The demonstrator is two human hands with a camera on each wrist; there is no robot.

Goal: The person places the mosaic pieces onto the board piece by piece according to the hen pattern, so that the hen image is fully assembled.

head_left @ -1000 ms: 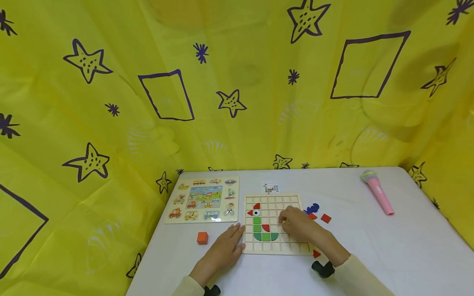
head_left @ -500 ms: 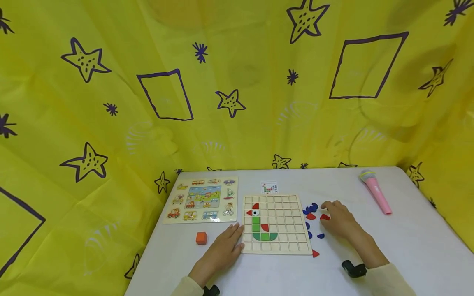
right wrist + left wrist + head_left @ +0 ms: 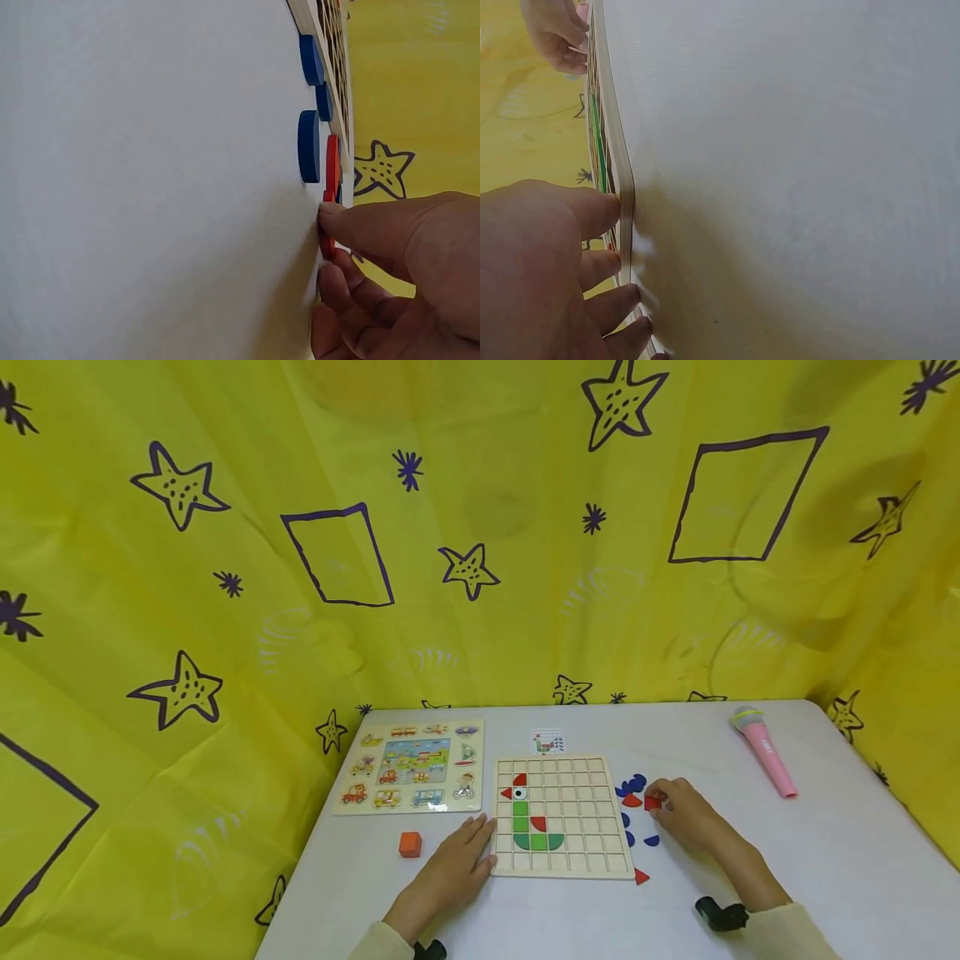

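Beside the wooden grid board (image 3: 585,785), my right hand (image 3: 686,810) pinches a red square tile (image 3: 652,804) between thumb and fingers. The right wrist view has the red tile (image 3: 328,225) low on the tabletop under the thumb. At the board's left edge rests my left hand (image 3: 453,864), fingers extended; in the left wrist view its fingertips touch the board's side (image 3: 622,165). Red and green tiles (image 3: 521,808) and a round eye piece (image 3: 520,793) form a bird-like shape in the grid's left part.
Several blue pieces (image 3: 636,784), a red piece (image 3: 632,802) and a red triangle (image 3: 641,877) lie right of the board. A small pattern card (image 3: 548,742) stands behind it. Around are a vehicle picture puzzle (image 3: 342,805), an orange cube (image 3: 410,844) and a pink microphone (image 3: 772,760).
My right hand has moved from over the grid to the loose pieces on the right and now pinches the red square tile. The left hand has stayed at the board's edge.
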